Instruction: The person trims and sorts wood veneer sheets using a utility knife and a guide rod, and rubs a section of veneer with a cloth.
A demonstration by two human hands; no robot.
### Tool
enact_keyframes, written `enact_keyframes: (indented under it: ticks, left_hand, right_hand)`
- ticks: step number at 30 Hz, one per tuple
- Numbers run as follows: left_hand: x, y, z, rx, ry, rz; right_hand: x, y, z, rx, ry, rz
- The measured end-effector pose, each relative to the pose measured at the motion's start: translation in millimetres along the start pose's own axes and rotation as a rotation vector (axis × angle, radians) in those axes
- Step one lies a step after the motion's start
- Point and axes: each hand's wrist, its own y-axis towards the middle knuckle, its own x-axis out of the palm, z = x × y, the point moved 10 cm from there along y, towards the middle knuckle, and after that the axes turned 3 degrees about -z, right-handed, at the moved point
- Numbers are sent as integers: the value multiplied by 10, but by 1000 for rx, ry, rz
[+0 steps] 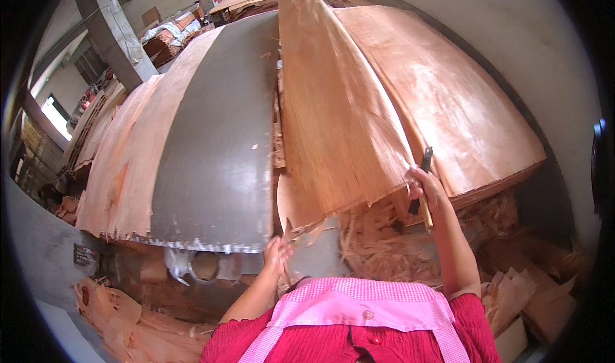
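Note:
A large thin sheet of wood veneer (339,120) hangs slanted in front of me, its far end raised to a point. My right hand (427,189) is closed at its near right corner and also holds a black utility knife (427,159). A short yellowish stick (426,216) shows below those fingers. My left hand (277,255) is closed by the sheet's near left corner, around a thin brown strip of veneer (288,226). Left of the sheet lies a long dark grey table surface (214,132), with a ragged pale near edge.
A smooth stack of veneer sheets (458,100) lies on the right, beside the wall. More pale sheets (131,164) lie along the grey surface's left side. Veneer scraps (384,248) heap below the front edge. A concrete pillar (112,33) and wrapped bundles (172,35) stand far left.

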Motion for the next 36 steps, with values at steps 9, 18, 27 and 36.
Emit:
enact_keyframes:
  ticks: [9,18,27,36]
  left_hand:
    - [2466,1496,-1807,-35,-967,-258]
    - [3088,2306,-1629,182,-922,218]
    - [4965,1319,-481,713,-500,349]
    - [7419,266,-1637,766,-891,10]
  right_hand:
    - [-2542,-375,-1367,-31,141,129]
    - [-4859,-183,-2602,-6,-100,282]
    - [-6532,120,-3850,-33,-271,286]
    - [-8734,84,-4963,-109,-527,379]
